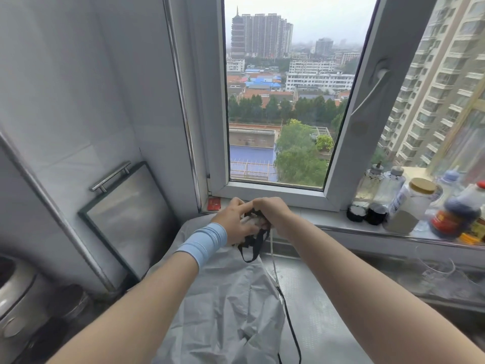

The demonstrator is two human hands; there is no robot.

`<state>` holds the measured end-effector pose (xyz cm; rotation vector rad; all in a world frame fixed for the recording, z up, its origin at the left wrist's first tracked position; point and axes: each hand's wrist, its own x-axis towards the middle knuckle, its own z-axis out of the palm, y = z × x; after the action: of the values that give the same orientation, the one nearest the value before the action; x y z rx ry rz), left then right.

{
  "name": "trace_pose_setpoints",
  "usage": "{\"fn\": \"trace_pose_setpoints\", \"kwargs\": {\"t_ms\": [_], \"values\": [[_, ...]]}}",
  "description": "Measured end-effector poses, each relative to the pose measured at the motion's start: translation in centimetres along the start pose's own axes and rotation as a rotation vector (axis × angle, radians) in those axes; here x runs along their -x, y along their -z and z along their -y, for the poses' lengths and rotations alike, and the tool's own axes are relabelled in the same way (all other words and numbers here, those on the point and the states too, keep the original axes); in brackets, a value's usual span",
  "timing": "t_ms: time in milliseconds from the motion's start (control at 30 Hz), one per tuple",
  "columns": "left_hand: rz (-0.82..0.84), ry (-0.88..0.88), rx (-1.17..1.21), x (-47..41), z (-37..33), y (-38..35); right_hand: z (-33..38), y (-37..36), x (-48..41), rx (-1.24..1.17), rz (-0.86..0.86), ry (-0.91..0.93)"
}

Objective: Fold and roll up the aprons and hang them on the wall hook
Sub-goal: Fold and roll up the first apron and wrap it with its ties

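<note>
— How far along?
— Early, it seems: on the bench [315, 306] the grey apron [225, 298] lies creased, neither rolled nor hung. The left grip [233, 222] and right grip [273, 214] clamp its bunched top and black strap [256, 245].
— Containers?
— On the sill [322, 215], a bottle [462, 206] holds dark sauce; a jar [409, 206], pale powder.

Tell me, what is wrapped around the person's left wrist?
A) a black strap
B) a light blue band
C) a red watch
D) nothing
B: a light blue band wraps the wrist just behind the left hand, which grips the bunched top of the gray apron.
</note>
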<state>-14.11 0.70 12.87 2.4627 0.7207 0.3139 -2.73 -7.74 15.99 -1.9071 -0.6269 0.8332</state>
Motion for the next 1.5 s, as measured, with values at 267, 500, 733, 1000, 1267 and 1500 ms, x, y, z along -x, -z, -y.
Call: {"fn": "trace_pose_setpoints", "kwargs": {"t_ms": [267, 500, 733, 1000, 1267, 1500], "values": [[-0.141, 0.026, 0.224, 0.1, -0.4, -0.2, -1.4, 0.1, 0.4, -0.101, 0.028, 0.141], [-0.171, 0.156, 0.479, 0.5, -1.2, 0.0, -1.1, -0.5, -0.5, -0.213, -0.037, 0.053], [-0.239, 0.235, 0.655, 0.3, -2.0, -1.0, -0.8, -0.9, 0.1, -0.548, 0.009, 0.009], [-0.261, 0.371, 1.003, -0.6, -1.7, -0.4, -0.6, -0.1, -0.1, -0.675, 0.101, 0.041], [0.169, 0.446, 1.107, -0.2, -0.4, 0.7, -1.6, 2.1, -0.2, -0.627, 0.429, -0.051], [0.364, 0.488, 0.890, 0.6, -1.2, -6.9, -9.9, 5.7, -2.0, -0.364, 0.480, -0.139]]}}
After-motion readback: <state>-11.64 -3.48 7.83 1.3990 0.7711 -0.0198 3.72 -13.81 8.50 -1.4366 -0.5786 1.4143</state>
